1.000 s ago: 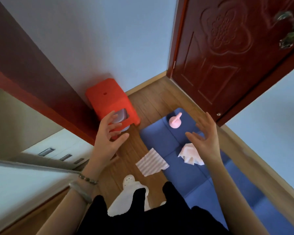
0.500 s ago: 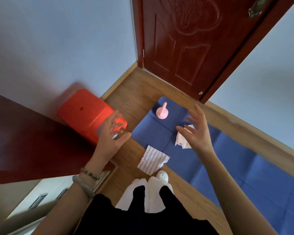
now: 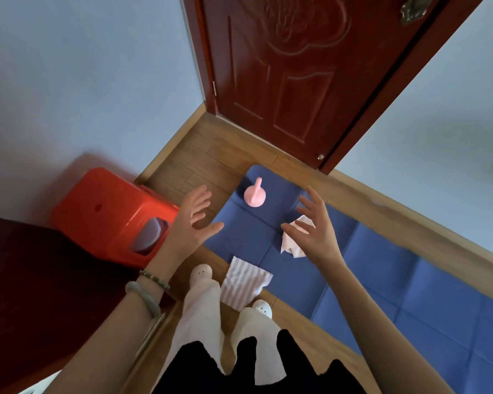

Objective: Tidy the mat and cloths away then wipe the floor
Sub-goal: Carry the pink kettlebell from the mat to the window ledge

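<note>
A blue padded mat [image 3: 382,280] lies on the wooden floor along the right-hand wall. A crumpled white cloth [image 3: 292,243] rests on it, partly hidden behind my right hand [image 3: 313,228]. A striped pink-and-white cloth [image 3: 244,282] lies half on the mat's edge, just ahead of my feet. A pink kettlebell-shaped object [image 3: 254,194] stands near the mat's far end. My left hand [image 3: 194,220] hovers open above the floor at the mat's left edge. Both hands hold nothing, fingers spread.
A red plastic stool [image 3: 108,211] lies on its side against the left wall. A dark red door [image 3: 310,69] stands closed ahead. Dark red furniture [image 3: 40,280] fills the left. My feet in white slippers [image 3: 201,273] stand on the wood floor [image 3: 205,155].
The view has swung left and down, so the door and mat sit more central. Both hands stayed raised and open, now hanging over the mat's near end.
</note>
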Motion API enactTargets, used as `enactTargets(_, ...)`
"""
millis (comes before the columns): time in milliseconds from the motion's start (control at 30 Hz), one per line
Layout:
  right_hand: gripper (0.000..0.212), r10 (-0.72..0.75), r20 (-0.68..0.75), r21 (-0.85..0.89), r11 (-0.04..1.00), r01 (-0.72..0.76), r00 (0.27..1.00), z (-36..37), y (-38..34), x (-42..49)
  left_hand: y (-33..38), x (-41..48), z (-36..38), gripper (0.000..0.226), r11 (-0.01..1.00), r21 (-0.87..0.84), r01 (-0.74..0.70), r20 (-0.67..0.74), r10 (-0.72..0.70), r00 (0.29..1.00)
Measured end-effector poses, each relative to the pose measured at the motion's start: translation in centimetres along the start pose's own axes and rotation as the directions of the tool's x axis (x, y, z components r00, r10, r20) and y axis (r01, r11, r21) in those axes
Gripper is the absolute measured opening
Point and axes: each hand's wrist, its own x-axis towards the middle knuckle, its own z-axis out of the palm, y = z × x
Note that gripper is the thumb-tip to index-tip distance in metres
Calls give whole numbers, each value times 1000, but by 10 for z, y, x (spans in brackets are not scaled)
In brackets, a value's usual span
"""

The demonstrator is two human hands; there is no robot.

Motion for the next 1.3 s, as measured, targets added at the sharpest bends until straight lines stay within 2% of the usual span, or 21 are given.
enactTargets(100, 84, 63, -22, 26, 998, -63, 998, 12, 19, 35, -18, 49, -2, 90, 997, -11, 82, 45, -81, 996)
enactTargets(167, 82, 112, -50, 53, 993, -109, 993, 23, 38, 64, -36, 85, -2, 88, 994, 45, 103, 70, -106, 992)
enactTargets(333, 77, 169, -123, 92, 983, -159, 978, 64, 109, 146, -105, 192, 7, 75, 965, 262, 24, 178, -73, 981)
enactTargets(567, 74, 195, -223, 126, 977, -170, 955, 126, 259, 248, -261, 320, 57, 48, 937, 345, 49, 275, -151, 950)
enactTargets(700, 74, 234, -243, 67, 972, -224, 942, 152, 355, 296, -355, 373, 84, 47, 908, 419, 5, 321, -153, 935)
enactTargets(800, 75, 225, -227, 10, 973, -229, 948, 169, 417, 324, -408, 414, 97, 47, 857, 504, -109, 344, -83, 935)
enactTargets(867, 75, 224, -190, -32, 972, -234, 956, 183, 453, 341, -435, 441, 104, 51, 774, 585, -243, 371, 11, 929)
enactTargets(933, 76, 217, -120, -108, 967, -230, 969, 195, 482, 358, -453, 464, 112, 57, 629, 665, -402, 430, 119, 895)
enactTargets(1033, 78, 219, -10, -216, 952, -215, 976, 213, 510, 381, -473, 492, 126, 64, 406, 701, -586, 550, 216, 807)
enactTargets(1100, 81, 210, 24, -253, 947, -197, 977, 226, 523, 397, -484, 507, 136, 65, 214, 709, -672, 634, 224, 740)
enactTargets(1167, 81, 237, -8, -287, 930, -230, 971, 241, 536, 411, -495, 518, 144, 66, 59, 677, -734, 705, 235, 669)
enactTargets(1200, 78, 261, -54, -301, 916, -265, 964, 247, 540, 415, -500, 522, 148, 69, 18, 650, -760, 731, 255, 632)
enactTargets(1267, 62, 290, -121, -270, 911, -313, 949, 255, 543, 419, -503, 530, 154, 77, -61, 599, -798, 768, 327, 551)
enactTargets(1300, 47, 281, -148, -243, 919, -310, 948, 261, 545, 421, -505, 536, 156, 77, -117, 577, -809, 785, 353, 509)
